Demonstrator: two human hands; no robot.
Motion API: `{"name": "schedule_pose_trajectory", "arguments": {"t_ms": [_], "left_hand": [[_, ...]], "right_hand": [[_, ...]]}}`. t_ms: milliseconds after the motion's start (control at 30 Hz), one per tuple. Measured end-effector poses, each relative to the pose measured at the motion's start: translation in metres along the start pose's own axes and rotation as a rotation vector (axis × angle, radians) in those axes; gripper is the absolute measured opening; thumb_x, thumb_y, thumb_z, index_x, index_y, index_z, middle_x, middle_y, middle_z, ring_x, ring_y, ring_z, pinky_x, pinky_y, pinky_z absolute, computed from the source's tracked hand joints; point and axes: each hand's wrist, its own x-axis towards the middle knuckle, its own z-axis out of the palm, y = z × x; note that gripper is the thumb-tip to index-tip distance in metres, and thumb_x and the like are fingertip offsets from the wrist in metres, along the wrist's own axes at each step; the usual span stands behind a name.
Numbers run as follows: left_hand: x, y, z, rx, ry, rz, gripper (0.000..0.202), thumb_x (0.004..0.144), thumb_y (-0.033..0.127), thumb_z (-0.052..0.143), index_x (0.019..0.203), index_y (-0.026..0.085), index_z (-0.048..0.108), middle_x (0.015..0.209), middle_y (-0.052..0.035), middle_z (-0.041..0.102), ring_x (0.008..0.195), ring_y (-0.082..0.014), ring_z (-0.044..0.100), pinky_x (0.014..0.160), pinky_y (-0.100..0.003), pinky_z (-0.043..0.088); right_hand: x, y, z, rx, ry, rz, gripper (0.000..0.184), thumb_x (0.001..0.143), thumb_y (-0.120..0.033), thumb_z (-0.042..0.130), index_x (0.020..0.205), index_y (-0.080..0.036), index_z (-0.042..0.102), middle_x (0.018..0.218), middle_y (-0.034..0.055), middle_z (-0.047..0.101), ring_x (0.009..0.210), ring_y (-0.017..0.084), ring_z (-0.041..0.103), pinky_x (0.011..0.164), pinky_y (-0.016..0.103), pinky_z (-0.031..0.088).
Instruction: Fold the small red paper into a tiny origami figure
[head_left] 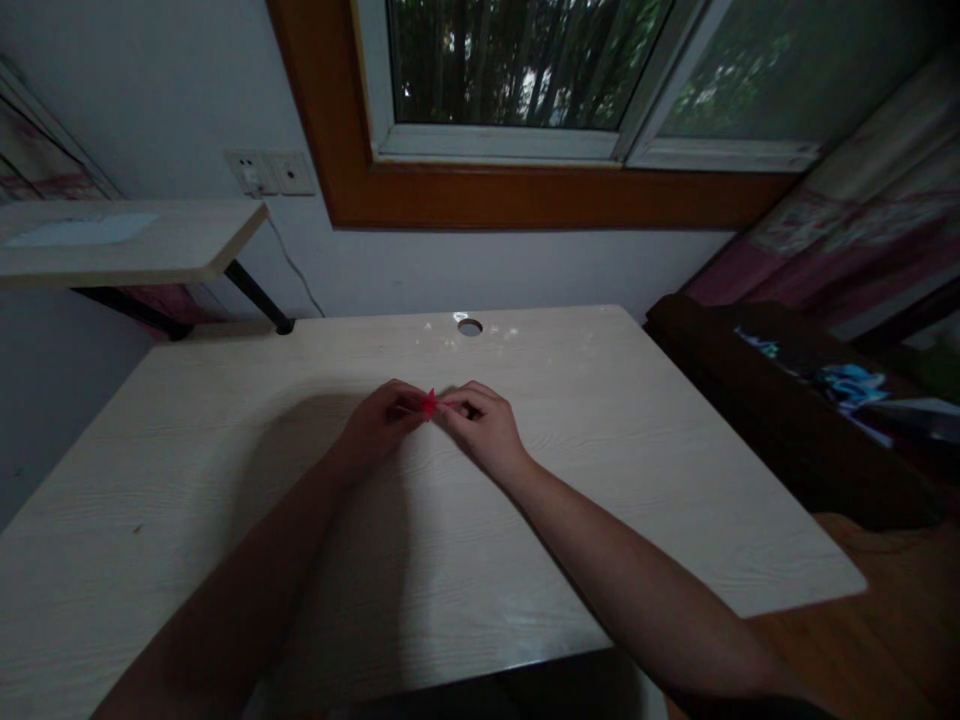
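A small red piece (430, 404) is held up between both hands over the middle of the table (637, 460). The left hand (379, 420) pinches its left side and the right hand (489, 425) pinches its right side, thumbs and fingers closed on it. The fingers cover much of it, so its full shape and its material cannot be told.

Beyond the hands, near the table's far edge, is a round hole (470, 328). Nothing stands between the hands and that edge. A dark speck (137, 529) lies on the tabletop to the left, and the left arm's side is in shadow.

At the far left, a raised shelf (225, 245) stands over the table corner on black legs (259, 297), with a pale sheet (82, 230) lying on top. Behind it, the wall carries a socket (292, 173), and a cord (296, 265) runs down behind the table. A window (517, 165) in a brown frame (525, 196) fills the far side, trees outside. To the right hangs a curtain (862, 225), and below it a dark bench (780, 430) with blue cloth (851, 385) on it stands beside the table, above the wooden floor (862, 650).
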Motion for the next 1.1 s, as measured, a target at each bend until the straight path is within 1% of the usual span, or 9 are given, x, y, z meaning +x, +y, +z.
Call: {"name": "schedule_pose_trajectory", "arguments": {"t_ms": [200,333,500,600,700,767,833,1000,1100], "left_hand": [[0.001,-0.005,-0.002,0.076,0.018,-0.04,0.02,0.081,0.035,0.073,0.092,0.019,0.069,0.089,-0.0037,0.069,0.082,-0.0156,0.064,0.076,-0.028,0.052],[0.003,-0.001,-0.003,0.065,0.062,-0.062,0.019,0.079,0.034,0.073,0.088,0.018,0.069,0.085,-0.0039,0.069,0.079,-0.0157,0.065,0.075,-0.028,0.052],[0.004,0.003,-0.003,0.054,0.08,-0.097,0.018,0.077,0.032,0.073,0.087,0.018,0.068,0.084,-0.0032,0.069,0.077,-0.0157,0.065,0.075,-0.029,0.053],[0.003,0.006,-0.003,0.018,0.075,-0.104,0.021,0.077,0.033,0.074,0.091,0.018,0.069,0.087,-0.0038,0.069,0.08,-0.0162,0.066,0.077,-0.03,0.054],[0.002,0.008,-0.002,-0.036,0.091,-0.079,0.025,0.081,0.035,0.071,0.1,0.019,0.068,0.099,-0.0062,0.067,0.087,-0.017,0.065,0.079,-0.03,0.055],[0.001,0.007,-0.003,-0.081,0.132,-0.055,0.027,0.087,0.038,0.065,0.105,0.019,0.068,0.108,-0.0079,0.064,0.09,-0.0171,0.065,0.079,-0.03,0.056],[0.001,0.004,-0.004,-0.14,0.201,-0.039,0.028,0.09,0.04,0.06,0.107,0.019,0.068,0.111,-0.0087,0.062,0.092,-0.0172,0.064,0.08,-0.031,0.056],[0.005,-0.009,-0.009,-0.233,0.399,-0.037,0.029,0.092,0.044,0.055,0.097,0.019,0.069,0.096,-0.0067,0.062,0.087,-0.0153,0.061,0.076,-0.027,0.055],[0.007,-0.012,-0.011,-0.252,0.444,-0.051,0.028,0.091,0.044,0.057,0.093,0.019,0.069,0.092,-0.0053,0.061,0.084,-0.0143,0.06,0.073,-0.026,0.053]], "right_hand": [[-0.001,0.0,0.001,0.025,-0.055,-0.003,0.008,0.087,-0.021,0.07,0.093,-0.023,0.076,0.08,0.0011,0.063,0.064,0.012,0.053,0.061,0.025,0.042],[0.0,-0.003,0.0,0.019,-0.012,0.009,0.006,0.087,-0.023,0.071,0.09,-0.023,0.075,0.078,0.0009,0.063,0.063,0.012,0.053,0.061,0.025,0.042],[0.0,-0.005,-0.002,0.001,0.02,0.006,0.004,0.086,-0.024,0.071,0.086,-0.022,0.075,0.075,0.0003,0.061,0.061,0.012,0.052,0.059,0.025,0.041],[0.0,-0.005,-0.003,-0.014,0.013,0.002,0.005,0.087,-0.024,0.07,0.086,-0.021,0.075,0.074,0.0003,0.061,0.061,0.012,0.052,0.059,0.025,0.041],[0.0,-0.006,-0.003,-0.027,0.023,0.02,0.005,0.086,-0.024,0.071,0.085,-0.021,0.075,0.074,0.0007,0.061,0.062,0.013,0.052,0.059,0.025,0.041],[0.0,-0.007,-0.003,-0.027,0.036,0.032,0.005,0.085,-0.023,0.071,0.085,-0.021,0.075,0.075,0.0011,0.062,0.062,0.013,0.053,0.06,0.025,0.042],[0.0,-0.008,-0.003,-0.025,0.045,0.047,0.004,0.085,-0.022,0.07,0.084,-0.021,0.075,0.076,0.0012,0.063,0.063,0.013,0.053,0.06,0.025,0.042],[0.001,-0.008,-0.004,-0.03,0.072,0.064,0.006,0.085,-0.023,0.07,0.086,-0.022,0.075,0.074,0.0008,0.062,0.064,0.014,0.053,0.061,0.025,0.041],[0.0,-0.009,-0.005,-0.028,0.098,0.051,0.006,0.086,-0.023,0.07,0.085,-0.021,0.075,0.073,0.0003,0.06,0.064,0.013,0.052,0.06,0.025,0.04]]}}
